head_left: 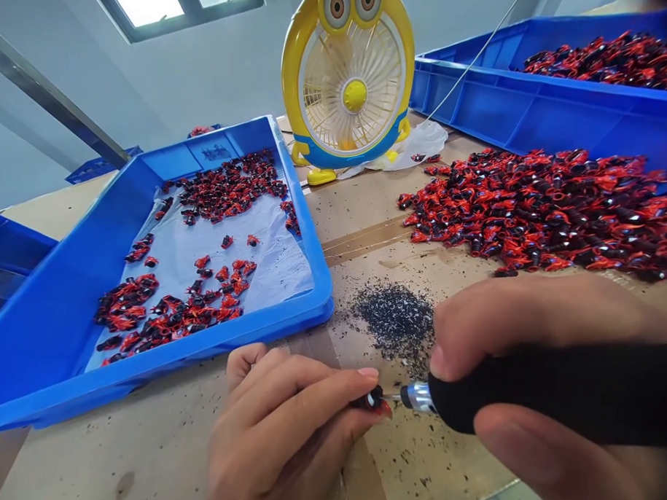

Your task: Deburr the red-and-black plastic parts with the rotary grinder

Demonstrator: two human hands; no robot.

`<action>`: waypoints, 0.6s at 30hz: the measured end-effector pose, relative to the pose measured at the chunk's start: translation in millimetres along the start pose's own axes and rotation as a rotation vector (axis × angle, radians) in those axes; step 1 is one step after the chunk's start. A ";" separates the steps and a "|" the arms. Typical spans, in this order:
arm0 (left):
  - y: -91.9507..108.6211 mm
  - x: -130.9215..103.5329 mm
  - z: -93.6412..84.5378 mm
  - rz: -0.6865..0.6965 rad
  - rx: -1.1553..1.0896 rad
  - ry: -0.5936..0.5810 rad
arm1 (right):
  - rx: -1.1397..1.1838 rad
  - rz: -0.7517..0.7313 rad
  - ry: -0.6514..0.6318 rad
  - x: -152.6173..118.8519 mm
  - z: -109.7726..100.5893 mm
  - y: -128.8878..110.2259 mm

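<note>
Low in the middle of the head view, my left hand pinches a small red and black piece between thumb and fingers. From the right, my right hand is wrapped round a black-handled tool with a silver collar. Its thin metal tip touches or nearly touches the piece; the exact contact is too small to tell. Just beyond the hands lies a scatter of black shavings on the brown tabletop.
A blue tray with many red and black pieces stands at the left. A large heap of similar pieces lies at the right, before a blue crate. At the back stands a yellow fan, with a thin cable to its right.
</note>
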State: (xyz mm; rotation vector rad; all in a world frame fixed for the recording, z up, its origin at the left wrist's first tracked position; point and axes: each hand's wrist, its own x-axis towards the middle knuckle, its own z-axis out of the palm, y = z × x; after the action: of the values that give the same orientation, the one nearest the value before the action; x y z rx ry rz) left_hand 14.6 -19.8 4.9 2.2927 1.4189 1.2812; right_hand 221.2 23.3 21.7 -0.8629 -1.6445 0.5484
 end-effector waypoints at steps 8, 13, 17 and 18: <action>3.1 1.3 3.9 -0.019 -0.028 0.004 | -0.131 -0.070 -0.181 5.4 -14.0 3.5; -2.4 -1.2 4.2 -0.053 -0.070 0.005 | -0.126 -0.082 -0.210 9.8 -34.2 11.0; -9.5 -4.0 -0.8 -0.089 -0.107 -0.002 | -0.108 -0.096 -0.210 6.0 -38.3 11.8; -11.0 -4.4 -2.1 -0.083 -0.104 -0.011 | -0.105 -0.100 -0.208 5.5 -39.4 12.3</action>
State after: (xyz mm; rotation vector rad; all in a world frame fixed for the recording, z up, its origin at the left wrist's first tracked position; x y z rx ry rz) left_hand 5.1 -18.0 -2.1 2.1476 1.3941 1.2847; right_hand 261.8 31.7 25.8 -0.8164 -1.9099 0.4990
